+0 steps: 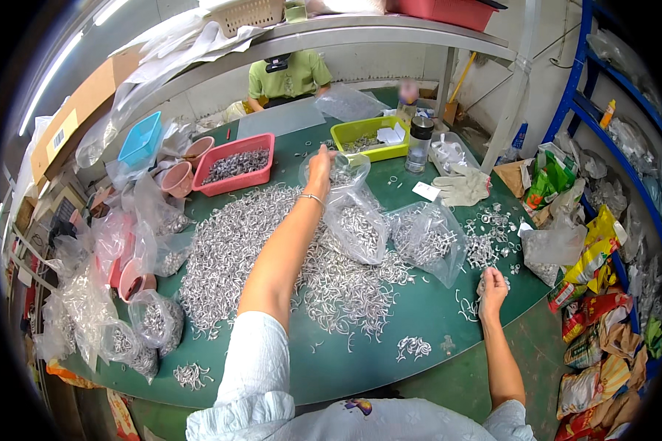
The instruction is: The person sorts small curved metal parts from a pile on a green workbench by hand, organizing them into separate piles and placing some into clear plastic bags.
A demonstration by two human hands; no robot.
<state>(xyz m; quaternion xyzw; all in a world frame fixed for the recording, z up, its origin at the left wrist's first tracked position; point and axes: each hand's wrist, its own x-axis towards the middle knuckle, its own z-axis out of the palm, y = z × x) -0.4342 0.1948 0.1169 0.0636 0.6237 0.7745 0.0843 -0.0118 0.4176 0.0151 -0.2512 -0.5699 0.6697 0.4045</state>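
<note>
Green-topped worktable [360,367] bears a heap of curved silver metal pieces [224,257]. Left hand [321,165] is at a clear plastic bag [354,170], right hand [494,289] near small silver metal fittings [482,251]; I cannot tell either grip.

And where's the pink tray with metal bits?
In the head view, the pink tray sits left of centre on the green table, just beyond the heap of metal pieces and left of the left hand.
</note>
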